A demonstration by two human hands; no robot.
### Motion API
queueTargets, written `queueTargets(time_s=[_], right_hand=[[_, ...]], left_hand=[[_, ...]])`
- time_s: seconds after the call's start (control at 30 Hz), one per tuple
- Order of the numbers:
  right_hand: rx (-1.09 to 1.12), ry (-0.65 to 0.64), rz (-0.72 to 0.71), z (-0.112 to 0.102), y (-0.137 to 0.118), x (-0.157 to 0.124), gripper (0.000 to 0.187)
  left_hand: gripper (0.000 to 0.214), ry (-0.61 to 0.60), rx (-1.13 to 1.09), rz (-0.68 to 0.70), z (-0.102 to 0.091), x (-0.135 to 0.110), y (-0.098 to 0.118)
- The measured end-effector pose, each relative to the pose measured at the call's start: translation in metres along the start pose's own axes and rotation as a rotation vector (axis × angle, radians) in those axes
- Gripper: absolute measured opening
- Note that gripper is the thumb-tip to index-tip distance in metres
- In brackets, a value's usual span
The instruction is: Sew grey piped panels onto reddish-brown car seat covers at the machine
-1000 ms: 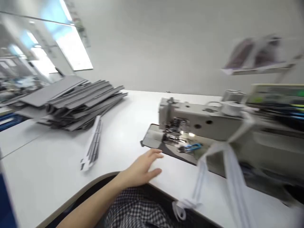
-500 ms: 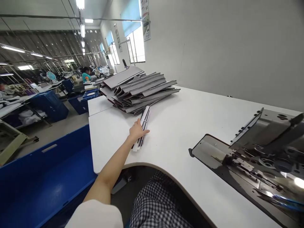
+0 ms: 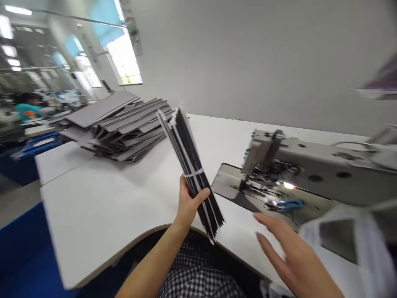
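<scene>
My left hand (image 3: 188, 204) grips a banded bundle of thin dark strips (image 3: 191, 164) and holds it up above the near edge of the white table (image 3: 102, 207). The bundle slants from upper left to lower right, with a white band round its middle. My right hand (image 3: 287, 253) hovers at the lower right with its fingers stretched out and apart, holding nothing, a short way from the bundle's lower end. Behind the bundle stands a grey sewing machine (image 3: 310, 167) with its lamp lit.
A big heap of grey flat panels (image 3: 118, 120) lies at the table's far left. White fabric (image 3: 350, 244) hangs at the lower right by the machine. Blue bins (image 3: 18, 231) stand on the floor to the left. A person in teal (image 3: 27, 109) works far off.
My left hand, which rested on the bundle lying by the grey heap, has closed on it and brought it up toward me. My right hand has come into view.
</scene>
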State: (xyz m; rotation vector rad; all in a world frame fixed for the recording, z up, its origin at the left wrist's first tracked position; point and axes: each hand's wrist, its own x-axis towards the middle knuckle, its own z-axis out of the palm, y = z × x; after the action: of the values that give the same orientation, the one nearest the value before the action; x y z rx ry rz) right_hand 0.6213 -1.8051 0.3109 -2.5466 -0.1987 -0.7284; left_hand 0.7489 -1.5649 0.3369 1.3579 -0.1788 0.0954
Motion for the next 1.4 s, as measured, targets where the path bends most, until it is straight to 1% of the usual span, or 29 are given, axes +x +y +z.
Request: queueTargets(time_s=[0.03,0.1,0.2,0.27,0.33,0.37,0.43,0.5,0.6,0.67,0.73,0.8,0.83,0.9,0.97,1.0,1.07,1.13,1.27,1.33,1.4], right_hand=[[-0.058,-0.053,-0.003,0.003,0.004,0.003,0.032],[-0.229,-0.113,0.062,0.007,0.024,0.008,0.033],[-0.395,-0.113,0.211,0.006,0.074,0.011,0.037],[-0.444,-0.130,0.263,0.005,0.103,0.012,0.042],[-0.474,-0.164,0.274,0.007,0.121,0.013,0.046],[-0.484,-0.184,0.268,0.009,0.125,0.015,0.045],[-0.502,-0.216,0.247,0.009,0.127,0.017,0.035],[-0.519,-0.229,0.222,0.006,0.122,0.015,0.026],[-0.513,-0.216,0.200,-0.003,0.108,0.007,0.031],[-0.397,-0.158,0.243,-0.008,0.091,0.000,0.033],[-0.225,-0.109,0.316,-0.009,0.064,-0.007,0.034],[-0.117,-0.097,0.345,-0.007,0.030,-0.012,0.037],[-0.093,-0.082,0.333,-0.004,0.011,-0.012,0.039],[-0.050,-0.050,0.262,0.004,-0.023,-0.009,0.038],[-0.012,-0.022,0.175,0.015,-0.048,-0.002,0.033],[0.000,-0.007,0.139,0.021,-0.056,0.002,0.031],[-0.003,0.029,0.101,0.031,-0.063,0.009,0.027],[-0.026,0.065,0.110,0.038,-0.063,0.014,0.026],[-0.026,0.130,0.176,0.051,-0.057,0.019,0.026],[0.013,0.169,0.196,0.057,-0.057,0.020,0.026],[0.070,0.167,0.228,0.060,-0.057,0.020,0.024]], left_hand=[[0.067,-0.026,-0.024,-0.037,0.005,-0.004,0.001],[0.061,-0.078,-0.109,-0.154,0.006,-0.011,-0.002],[0.062,-0.220,-0.352,-0.398,0.004,-0.020,-0.017],[0.065,-0.348,-0.464,-0.551,0.008,-0.029,-0.024],[0.065,-0.467,-0.512,-0.632,0.016,-0.041,-0.024],[0.063,-0.502,-0.529,-0.650,0.020,-0.046,-0.021],[0.059,-0.522,-0.583,-0.664,0.026,-0.053,-0.015],[0.053,-0.496,-0.626,-0.684,0.025,-0.057,-0.012],[0.055,-0.423,-0.654,-0.650,0.013,-0.058,-0.020],[0.064,-0.407,-0.667,-0.682,0.005,-0.057,-0.030],[0.071,-0.437,-0.658,-0.782,0.001,-0.056,-0.035],[0.073,-0.474,-0.595,-0.853,0.003,-0.055,-0.033],[0.071,-0.471,-0.545,-0.848,0.006,-0.055,-0.029],[0.065,-0.435,-0.438,-0.789,0.012,-0.055,-0.021],[0.061,-0.379,-0.359,-0.697,0.017,-0.057,-0.014],[0.059,-0.364,-0.336,-0.660,0.018,-0.058,-0.013],[0.057,-0.341,-0.304,-0.597,0.016,-0.061,-0.013],[0.055,-0.323,-0.272,-0.564,0.013,-0.062,-0.015],[0.057,-0.343,-0.238,-0.588,0.010,-0.065,-0.017],[0.059,-0.359,-0.252,-0.606,0.012,-0.065,-0.017],[0.062,-0.359,-0.275,-0.622,0.015,-0.065,-0.016]])
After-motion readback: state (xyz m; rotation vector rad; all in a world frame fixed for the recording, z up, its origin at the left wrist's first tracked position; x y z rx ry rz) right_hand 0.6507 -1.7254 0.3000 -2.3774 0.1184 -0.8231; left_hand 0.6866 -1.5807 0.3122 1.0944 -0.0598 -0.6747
